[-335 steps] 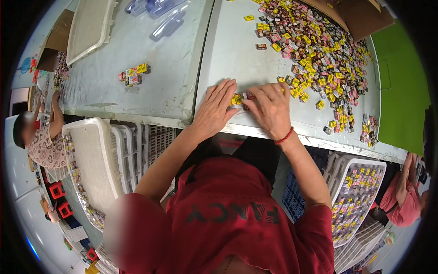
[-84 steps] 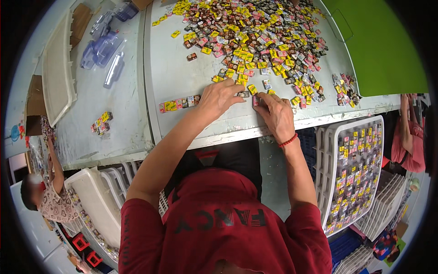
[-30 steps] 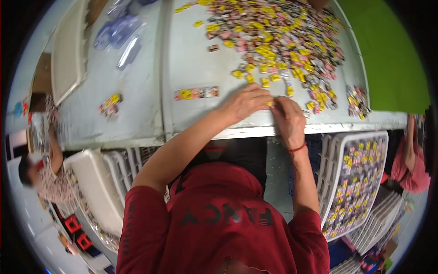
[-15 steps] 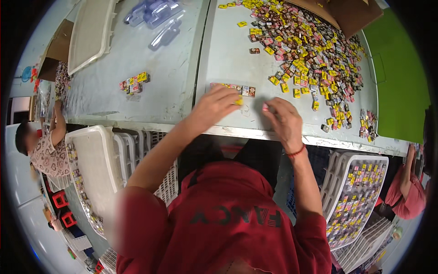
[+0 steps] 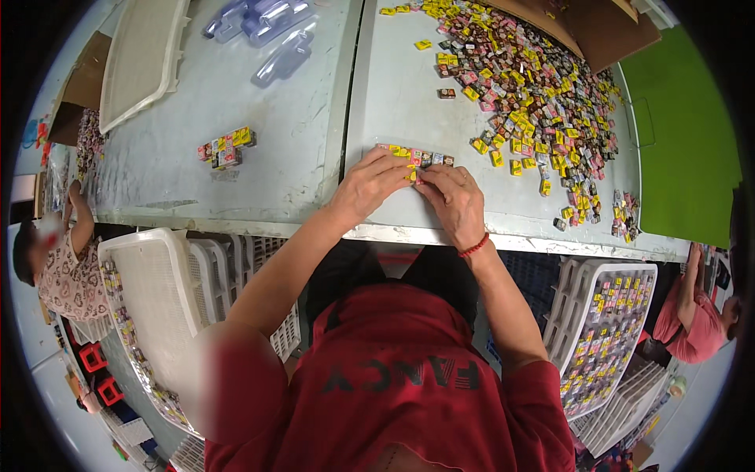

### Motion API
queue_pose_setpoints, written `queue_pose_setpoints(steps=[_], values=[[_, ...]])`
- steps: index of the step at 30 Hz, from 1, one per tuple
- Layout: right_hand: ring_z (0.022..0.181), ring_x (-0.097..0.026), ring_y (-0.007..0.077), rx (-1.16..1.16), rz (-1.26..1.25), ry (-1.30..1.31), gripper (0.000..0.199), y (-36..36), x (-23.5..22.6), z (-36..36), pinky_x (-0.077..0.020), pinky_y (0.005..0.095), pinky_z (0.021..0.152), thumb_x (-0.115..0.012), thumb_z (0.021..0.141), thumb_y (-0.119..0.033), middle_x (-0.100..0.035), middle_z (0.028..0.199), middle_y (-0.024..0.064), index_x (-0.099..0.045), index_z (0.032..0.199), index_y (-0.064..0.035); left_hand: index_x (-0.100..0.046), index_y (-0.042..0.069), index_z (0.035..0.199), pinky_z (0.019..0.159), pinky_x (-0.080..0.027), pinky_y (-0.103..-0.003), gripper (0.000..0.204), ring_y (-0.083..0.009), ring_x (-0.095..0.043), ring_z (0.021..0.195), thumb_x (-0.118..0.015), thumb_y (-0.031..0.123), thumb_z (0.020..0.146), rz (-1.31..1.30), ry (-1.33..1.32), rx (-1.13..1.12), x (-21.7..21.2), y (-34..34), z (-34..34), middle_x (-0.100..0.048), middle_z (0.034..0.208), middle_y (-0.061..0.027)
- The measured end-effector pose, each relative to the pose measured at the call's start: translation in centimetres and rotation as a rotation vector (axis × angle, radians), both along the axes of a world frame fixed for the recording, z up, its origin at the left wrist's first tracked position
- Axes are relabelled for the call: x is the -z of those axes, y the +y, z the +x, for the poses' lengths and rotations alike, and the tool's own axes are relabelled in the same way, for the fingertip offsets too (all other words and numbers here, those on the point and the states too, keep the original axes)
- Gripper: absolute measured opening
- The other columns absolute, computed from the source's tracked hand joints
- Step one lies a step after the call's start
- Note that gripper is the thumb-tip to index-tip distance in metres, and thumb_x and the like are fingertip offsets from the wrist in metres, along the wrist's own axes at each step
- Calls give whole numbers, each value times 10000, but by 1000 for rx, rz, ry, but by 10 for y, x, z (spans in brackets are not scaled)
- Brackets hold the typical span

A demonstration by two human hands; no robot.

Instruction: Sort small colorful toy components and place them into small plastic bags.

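A short row of tiny printed boxes [image 5: 425, 156], pink, yellow, brown and dark, lies near the table's front edge, just right of the seam. My left hand [image 5: 371, 185] rests at its left end, the fingers closed on a small yellow box [image 5: 411, 176] in front of the row. From the right, my right hand [image 5: 456, 203] meets it, thumb and fingers pinched together at the same spot. The small pink box seen earlier in that pinch is now mostly hidden by the fingertips. A large loose pile of similar tiny boxes [image 5: 523, 94] spreads over the table beyond my right hand.
Left of the seam sit a small cluster of boxes [image 5: 227, 148], clear plastic trays [image 5: 285, 60] and a white plastic tray [image 5: 141, 67]. A cardboard box [image 5: 617, 39] and green panel [image 5: 684, 134] stand right. White crates [image 5: 569, 307] flank me below the table; two people work nearby.
My right hand has moved left with the small pink box, from apart on the table to my left fingertips at the row. My left hand has barely shifted.
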State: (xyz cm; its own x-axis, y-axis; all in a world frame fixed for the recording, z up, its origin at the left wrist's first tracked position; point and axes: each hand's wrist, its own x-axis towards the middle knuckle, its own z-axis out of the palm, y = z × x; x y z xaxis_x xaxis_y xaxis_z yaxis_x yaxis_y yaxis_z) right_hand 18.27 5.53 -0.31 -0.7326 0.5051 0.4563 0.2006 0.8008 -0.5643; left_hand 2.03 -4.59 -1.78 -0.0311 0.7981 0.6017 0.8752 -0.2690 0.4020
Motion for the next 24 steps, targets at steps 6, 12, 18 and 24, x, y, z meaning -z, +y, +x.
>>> queue_pose_setpoints(steps=[6, 12, 18, 24], values=[[779, -625, 248, 5, -18, 101, 169, 2, 5, 3, -524, 319, 661, -765, 700, -60, -679, 934, 81, -691, 852, -48, -684, 36, 863, 808, -524, -316, 177, -230, -612, 913, -749, 82, 705, 33, -4, 46, 5, 4, 0, -671, 943, -46], [804, -643, 243, 36, -14, 76, 179, 2, 5, 1, -532, 308, 691, -753, 725, -32, -688, 961, 100, -697, 895, -37, -655, 21, 855, 813, -507, -356, 176, -256, -622, 906, -737, 28, 699, 34, -57, 20, 6, 7, 4, -660, 959, -82], [793, -631, 240, 105, 50, 111, 181, -5, 11, 3, -521, 311, 685, -735, 736, -37, -672, 982, 81, -698, 913, -47, -653, 18, 864, 757, -494, -360, 202, -278, -600, 862, -735, 11, 680, 3, -107, -5, -3, 5, 8, -626, 928, -89], [842, -591, 258, 92, 216, -55, 228, -16, 5, 9, -498, 340, 682, -682, 775, -45, -636, 1056, 80, -678, 1003, -56, -655, 35, 967, 828, -490, -340, 223, -237, -553, 1010, -691, 62, 749, -66, 119, -61, -3, -7, 18, -594, 1034, -60]])
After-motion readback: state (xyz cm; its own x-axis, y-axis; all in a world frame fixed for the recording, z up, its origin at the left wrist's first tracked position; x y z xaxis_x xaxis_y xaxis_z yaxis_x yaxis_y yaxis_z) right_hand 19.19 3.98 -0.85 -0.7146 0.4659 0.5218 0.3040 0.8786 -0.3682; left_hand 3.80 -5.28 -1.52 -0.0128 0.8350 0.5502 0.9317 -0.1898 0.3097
